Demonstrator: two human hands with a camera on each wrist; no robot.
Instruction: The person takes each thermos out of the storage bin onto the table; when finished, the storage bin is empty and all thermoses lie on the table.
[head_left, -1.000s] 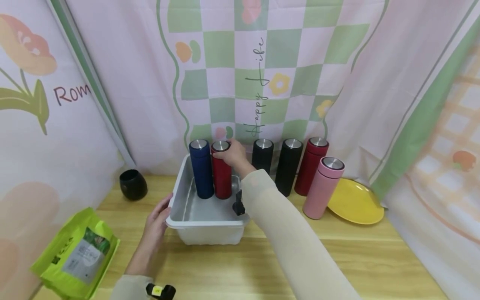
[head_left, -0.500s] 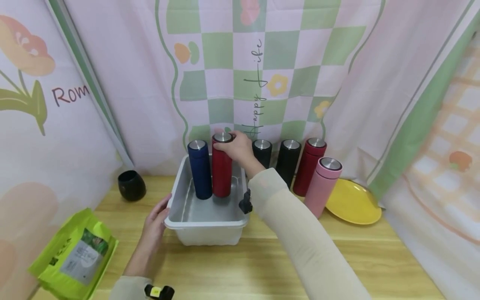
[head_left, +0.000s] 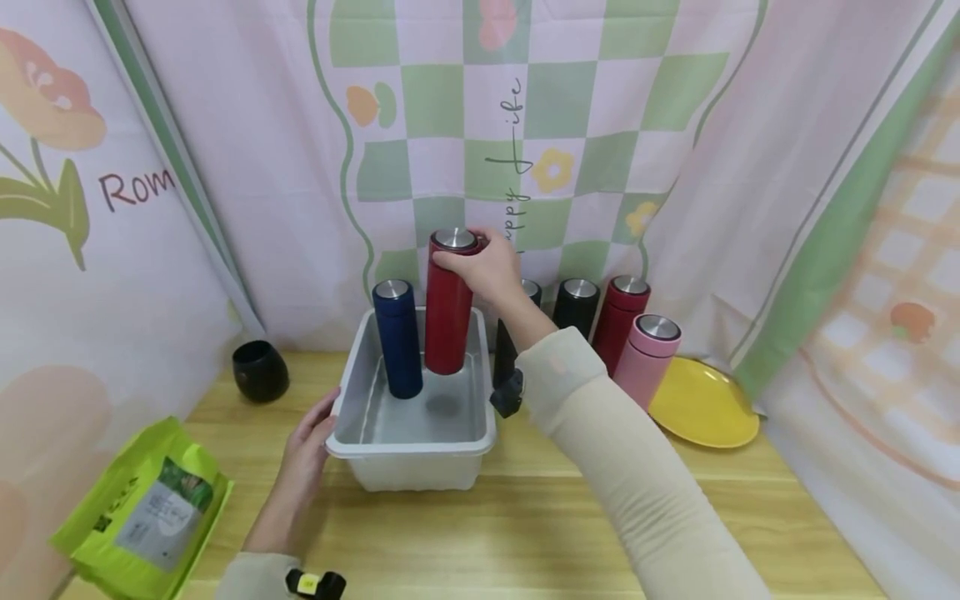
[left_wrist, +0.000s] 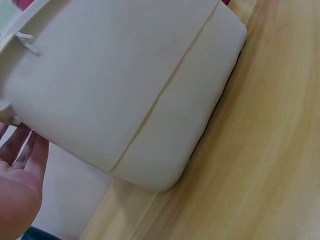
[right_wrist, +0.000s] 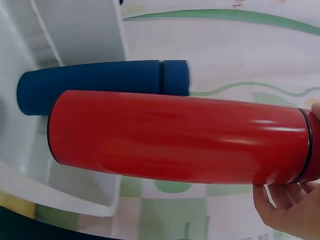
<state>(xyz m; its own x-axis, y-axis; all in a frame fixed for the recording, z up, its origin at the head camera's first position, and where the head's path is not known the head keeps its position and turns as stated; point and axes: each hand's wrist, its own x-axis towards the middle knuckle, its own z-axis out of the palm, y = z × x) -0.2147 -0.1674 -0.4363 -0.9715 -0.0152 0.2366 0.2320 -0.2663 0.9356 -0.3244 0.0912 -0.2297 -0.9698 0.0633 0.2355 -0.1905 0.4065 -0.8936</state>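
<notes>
My right hand (head_left: 493, 268) grips a red thermos flask (head_left: 447, 325) near its steel-topped lid. The flask hangs upright, its base above the floor of a light grey plastic bin (head_left: 412, 468). In the right wrist view, fingertips (right_wrist: 270, 207) press against the red body just below the lid seam. A dark blue thermos (head_left: 400, 346) stands inside the bin, left of the red one. Outside on the left, my left hand (head_left: 303, 454) rests against the bin wall. Straight fingers (left_wrist: 36, 155) reach up under the rim in the left wrist view.
Right of the bin stand two black flasks (head_left: 576, 310), another red flask (head_left: 624, 312) and a pink flask (head_left: 647, 367). A yellow plate (head_left: 705, 408) lies beyond them. At left are a black cup (head_left: 260, 372) and a green bag (head_left: 146, 508) on the wooden table (head_left: 540, 533).
My right hand has raised the red thermos off the bin floor, straight up and slightly right. My left hand stays at the bin's side, and the blue thermos has not moved.
</notes>
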